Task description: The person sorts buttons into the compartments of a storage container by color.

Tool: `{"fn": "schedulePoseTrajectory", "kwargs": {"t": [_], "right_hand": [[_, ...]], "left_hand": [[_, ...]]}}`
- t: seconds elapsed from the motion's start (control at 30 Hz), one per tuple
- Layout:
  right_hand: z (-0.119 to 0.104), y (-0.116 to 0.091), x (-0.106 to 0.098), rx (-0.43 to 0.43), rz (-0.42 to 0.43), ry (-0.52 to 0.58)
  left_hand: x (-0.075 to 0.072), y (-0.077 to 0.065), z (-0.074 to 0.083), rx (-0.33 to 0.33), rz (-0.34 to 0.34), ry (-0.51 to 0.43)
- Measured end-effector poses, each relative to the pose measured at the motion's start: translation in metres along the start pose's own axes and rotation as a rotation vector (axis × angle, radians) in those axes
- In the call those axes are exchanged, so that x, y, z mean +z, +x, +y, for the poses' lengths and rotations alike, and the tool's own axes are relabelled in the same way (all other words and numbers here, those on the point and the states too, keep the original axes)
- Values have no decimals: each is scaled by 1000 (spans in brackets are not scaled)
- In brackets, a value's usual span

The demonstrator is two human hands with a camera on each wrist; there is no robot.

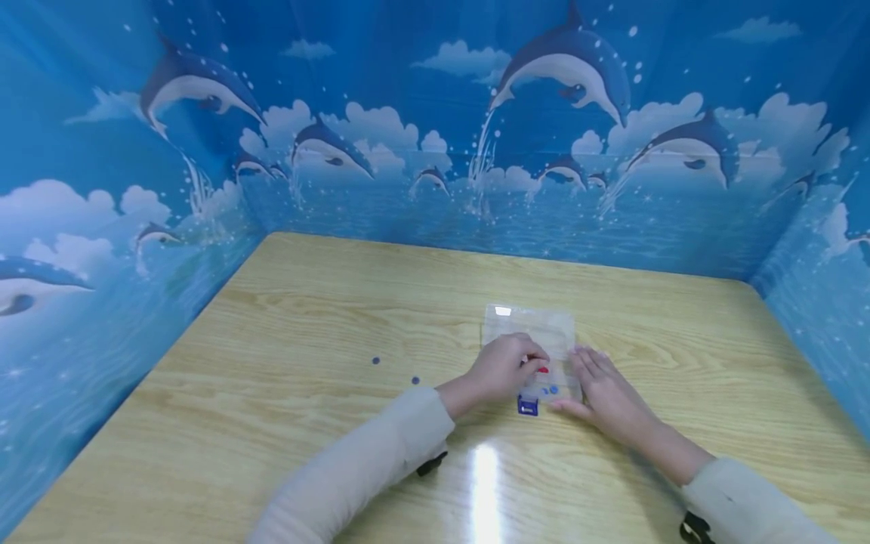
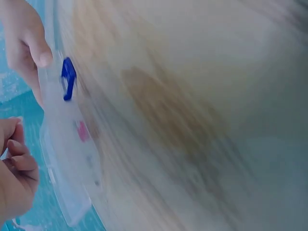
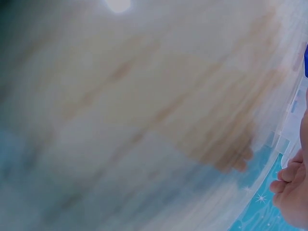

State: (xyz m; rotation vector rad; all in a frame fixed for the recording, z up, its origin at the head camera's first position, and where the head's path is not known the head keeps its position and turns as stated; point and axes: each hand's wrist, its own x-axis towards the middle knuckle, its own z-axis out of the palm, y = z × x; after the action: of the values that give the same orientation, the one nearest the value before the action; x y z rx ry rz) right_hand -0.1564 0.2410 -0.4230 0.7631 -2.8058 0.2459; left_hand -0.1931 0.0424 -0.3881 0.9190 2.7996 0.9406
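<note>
A clear plastic box [image 1: 563,325] lies on the table with its lid raised at the back. My left hand [image 1: 506,364] is over it, fingers bent and thumb close to the fingertips; I cannot tell whether a small piece is between them. Just beyond those fingertips a small red piece [image 1: 543,370] shows, and small blue pieces [image 1: 553,390] lie nearer the box's front. A dark blue clasp [image 1: 527,406] sits at the front edge. My right hand [image 1: 612,393] rests against the right side with fairly straight fingers, its thumb by the front corner.
Two small dark discs [image 1: 376,360] lie apart on the wood-grain table [image 1: 326,302], left of the box. A curtain [image 1: 435,151] printed with dolphins rises behind the table and along both sides.
</note>
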Motion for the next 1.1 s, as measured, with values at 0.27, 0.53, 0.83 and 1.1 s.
{"fn": "schedulePoseTrajectory", "kwargs": {"t": [0.27, 0.53, 0.83, 1.1], "right_hand": [[-1, 0, -2, 43, -39, 19], [-1, 0, -2, 57, -50, 23], [-2, -1, -3, 67, -66, 24], [-2, 0, -3, 60, -59, 24]], "left_hand": [[-13, -7, -16, -23, 72, -5], [-23, -16, -27, -58, 70, -16], [-26, -21, -38, -99, 72, -42], [-28, -26, -45, -108, 91, -58]]}}
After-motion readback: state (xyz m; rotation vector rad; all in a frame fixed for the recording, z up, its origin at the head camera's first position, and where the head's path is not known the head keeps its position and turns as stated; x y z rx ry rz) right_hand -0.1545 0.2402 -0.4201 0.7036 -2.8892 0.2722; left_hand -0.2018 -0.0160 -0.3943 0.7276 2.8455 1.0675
